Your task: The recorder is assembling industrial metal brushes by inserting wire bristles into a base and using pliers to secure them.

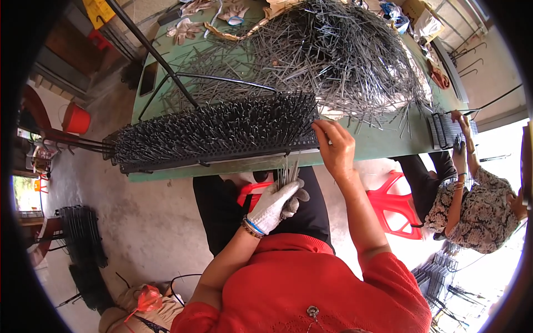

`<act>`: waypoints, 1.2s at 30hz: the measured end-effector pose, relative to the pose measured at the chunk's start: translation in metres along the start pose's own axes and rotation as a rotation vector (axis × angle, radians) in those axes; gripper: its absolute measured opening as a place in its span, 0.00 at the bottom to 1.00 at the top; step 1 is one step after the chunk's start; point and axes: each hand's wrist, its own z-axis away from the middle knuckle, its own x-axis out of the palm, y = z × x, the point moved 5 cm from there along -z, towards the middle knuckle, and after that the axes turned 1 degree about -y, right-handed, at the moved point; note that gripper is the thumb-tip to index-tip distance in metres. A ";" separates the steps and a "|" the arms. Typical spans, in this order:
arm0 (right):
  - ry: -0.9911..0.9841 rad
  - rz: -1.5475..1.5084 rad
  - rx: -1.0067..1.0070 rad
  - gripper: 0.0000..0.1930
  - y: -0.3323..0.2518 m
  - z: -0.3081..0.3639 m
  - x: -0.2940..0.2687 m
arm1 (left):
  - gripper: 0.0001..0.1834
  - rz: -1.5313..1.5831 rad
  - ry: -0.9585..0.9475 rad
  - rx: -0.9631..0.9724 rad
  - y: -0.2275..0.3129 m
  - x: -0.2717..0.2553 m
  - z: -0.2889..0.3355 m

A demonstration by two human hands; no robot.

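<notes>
My left hand (279, 201), in a pale work glove, is closed round a small bundle of thin metal rods (287, 172) that point up and away from me. My right hand (335, 145) is bare, its thumb and forefinger pinched at the right end of a long black perforated rack (244, 152). Whatever lies between those fingertips is too small to make out. Dense upright dark rods (216, 127) with bent tips fill most of the rack, which lies along the near table edge.
A large heap of loose dark rods (344, 50) covers the green table (377, 139) behind the rack. Black bars (161, 55) rise at the left. Gloves (184, 30) and a phone (148, 78) lie far left. A co-worker (472, 205) handles another rack (446, 131) at right.
</notes>
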 end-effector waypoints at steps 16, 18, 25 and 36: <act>-0.451 -0.286 0.380 0.09 -0.015 0.019 0.000 | 0.12 -0.003 -0.041 0.095 0.007 0.007 0.003; -0.508 -0.637 0.665 0.09 -0.007 0.031 0.007 | 0.11 -0.053 -0.053 0.102 0.008 0.011 0.003; -0.287 -0.690 0.710 0.09 0.016 0.007 -0.014 | 0.10 -0.060 -0.047 0.072 0.000 0.009 -0.004; 0.060 -0.264 0.394 0.07 0.028 -0.004 -0.011 | 0.11 -0.036 -0.077 0.068 -0.004 0.007 -0.006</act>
